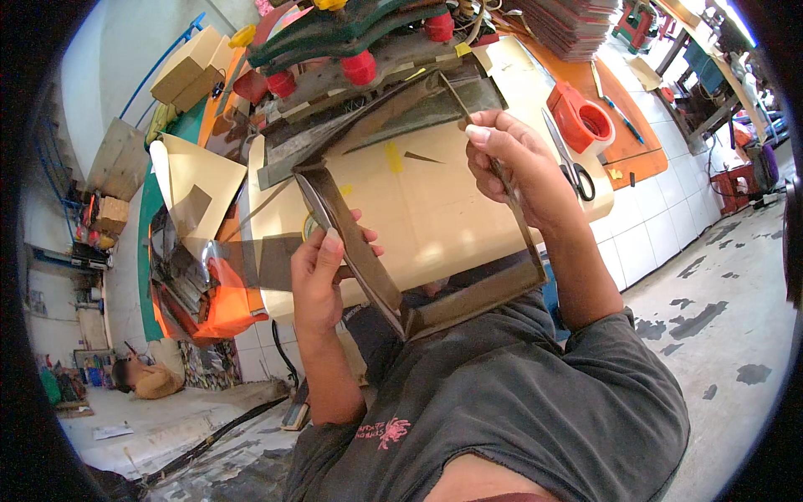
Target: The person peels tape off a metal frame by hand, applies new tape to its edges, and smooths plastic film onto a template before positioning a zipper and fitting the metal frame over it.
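Smoky-brown rectangular frame (473,303) is held up over the desk (650,152)'s near edge, its four sides already forming a loop; left hand (318,272) and right hand (517,163) grasp opposite sides. Whether corners need fastening, I cannot tell.

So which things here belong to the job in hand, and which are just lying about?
Job in hand:
dark rectangular frame
left fingers and right fingers, holding it

Seemingly just lying about:
scissors
red tape dispenser
blue pen
cardboard box
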`<action>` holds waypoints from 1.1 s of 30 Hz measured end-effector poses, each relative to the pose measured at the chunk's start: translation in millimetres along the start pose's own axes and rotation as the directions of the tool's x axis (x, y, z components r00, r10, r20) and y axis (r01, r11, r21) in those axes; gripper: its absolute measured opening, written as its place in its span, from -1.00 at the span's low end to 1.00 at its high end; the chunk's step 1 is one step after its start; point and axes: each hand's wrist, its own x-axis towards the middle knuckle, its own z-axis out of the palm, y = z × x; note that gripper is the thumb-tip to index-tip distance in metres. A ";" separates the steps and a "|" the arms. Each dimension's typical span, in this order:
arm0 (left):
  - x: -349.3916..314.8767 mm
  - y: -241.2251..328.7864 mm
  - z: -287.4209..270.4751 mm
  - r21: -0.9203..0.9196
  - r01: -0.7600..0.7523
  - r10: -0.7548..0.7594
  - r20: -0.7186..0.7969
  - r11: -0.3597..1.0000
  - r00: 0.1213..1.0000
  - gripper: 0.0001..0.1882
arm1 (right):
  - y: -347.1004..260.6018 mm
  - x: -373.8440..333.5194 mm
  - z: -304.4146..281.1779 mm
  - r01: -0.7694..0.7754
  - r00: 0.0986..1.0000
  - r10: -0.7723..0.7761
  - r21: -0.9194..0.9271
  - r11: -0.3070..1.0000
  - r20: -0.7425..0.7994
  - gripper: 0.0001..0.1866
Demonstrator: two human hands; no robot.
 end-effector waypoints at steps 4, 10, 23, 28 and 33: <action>-2.3 10.8 8.8 0.123 -0.049 0.057 -0.068 0.991 0.996 -0.36 | 9.0 5.2 0.9 0.011 1.000 -0.012 0.033 0.999 0.010 -0.59; 0.9 24.9 14.0 0.273 -0.101 0.126 -0.075 0.957 0.989 -0.24 | 8.4 4.7 1.8 0.044 0.996 -0.047 0.032 0.999 0.076 -0.70; 22.0 4.8 11.5 -0.031 -0.298 0.298 -0.029 0.954 0.954 -0.06 | -12.6 24.3 17.2 0.436 0.900 -0.414 0.248 0.865 -0.136 -0.85; 27.3 -10.3 33.2 -0.397 -0.178 0.185 -0.019 0.900 0.982 0.01 | -8.5 23.4 28.7 0.498 0.867 -0.469 0.311 0.810 -0.168 -0.86; 20.4 -19.6 42.3 -0.484 -0.261 0.279 -0.036 0.835 0.960 -0.07 | -10.4 20.0 34.5 0.538 0.842 -0.515 0.309 0.784 -0.161 -0.86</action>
